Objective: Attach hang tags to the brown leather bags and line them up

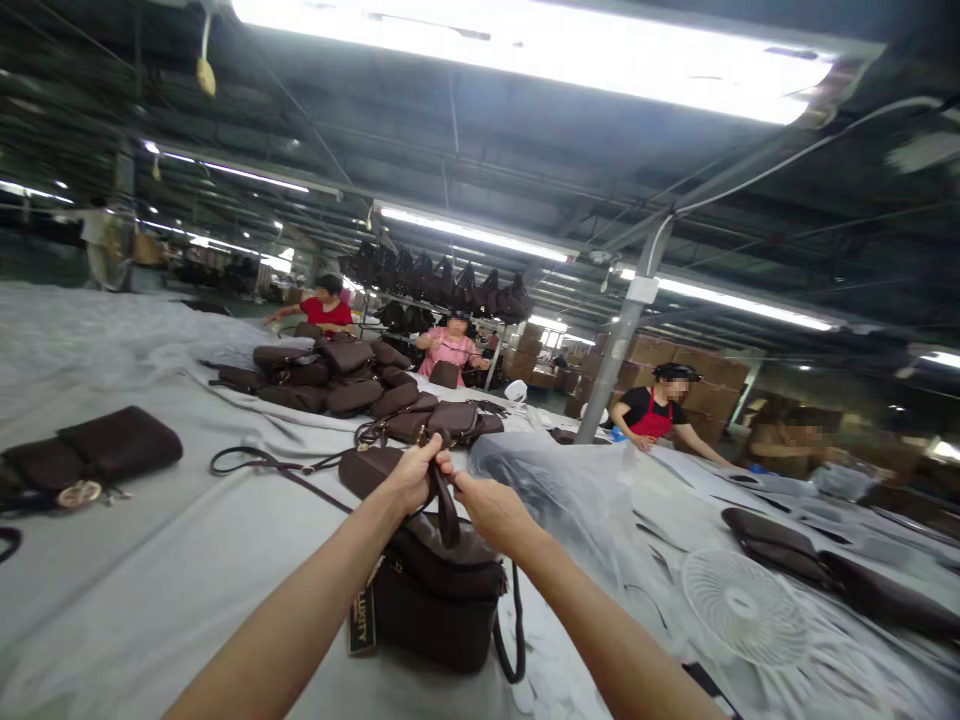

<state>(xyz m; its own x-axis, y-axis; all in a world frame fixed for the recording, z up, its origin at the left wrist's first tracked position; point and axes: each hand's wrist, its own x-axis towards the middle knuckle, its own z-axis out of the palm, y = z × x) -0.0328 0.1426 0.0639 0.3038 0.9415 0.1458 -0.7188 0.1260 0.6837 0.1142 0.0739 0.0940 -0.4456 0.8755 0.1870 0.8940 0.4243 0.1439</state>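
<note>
At the far left of the frame a flat brown bag [97, 450] lies on the white-covered counter [150, 580]. In the lower centre the left hand [415, 478] has its fingers closed on the dark strap [447, 505] of a brown handbag [442, 595]. Just right of it, the right hand [487, 510] pinches the same strap. At lower right lies a white fan [742, 605].

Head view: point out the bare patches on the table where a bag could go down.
Bare cloth lies left of the held bag, below the flat bag at the left edge. A smaller strip runs between that bag and the bag pile. Right side is crowded: plastic sheet, small fan, more bags.
</note>
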